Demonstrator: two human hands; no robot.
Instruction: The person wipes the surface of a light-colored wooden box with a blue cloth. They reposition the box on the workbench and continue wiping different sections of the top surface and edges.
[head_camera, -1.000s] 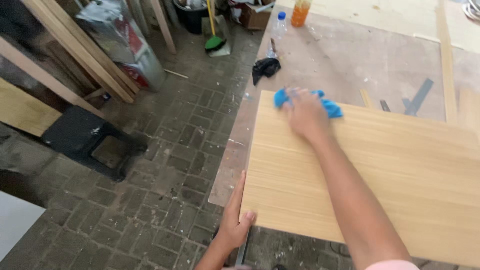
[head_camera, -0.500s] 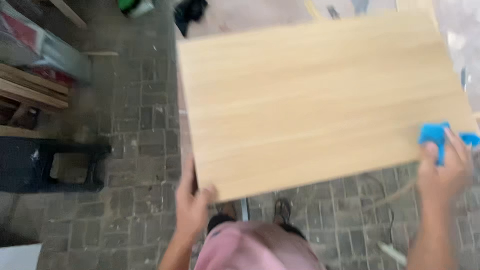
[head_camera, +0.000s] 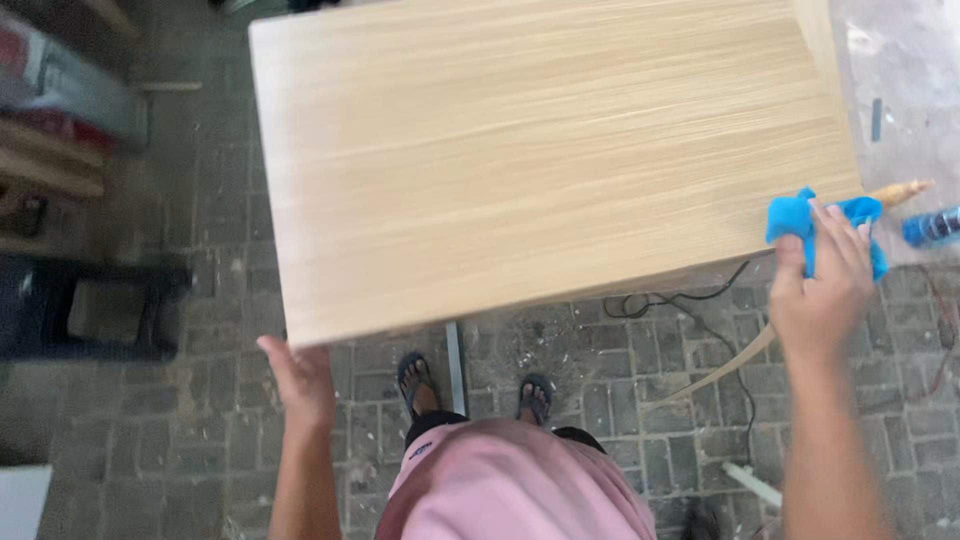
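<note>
While the left hand (head_camera: 300, 380) grips its corner, the right hand (head_camera: 822, 290) clutches a blue cloth (head_camera: 800, 218) against the pale wood-grain panel (head_camera: 540, 150)

The right hand (head_camera: 822, 290) presses a bright blue cloth (head_camera: 800, 215) on the pale wooden rectangular board (head_camera: 540, 150); the left hand (head_camera: 298, 378) grips its near corner.

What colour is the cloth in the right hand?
Bright blue cloth, seen in the head view.
</note>
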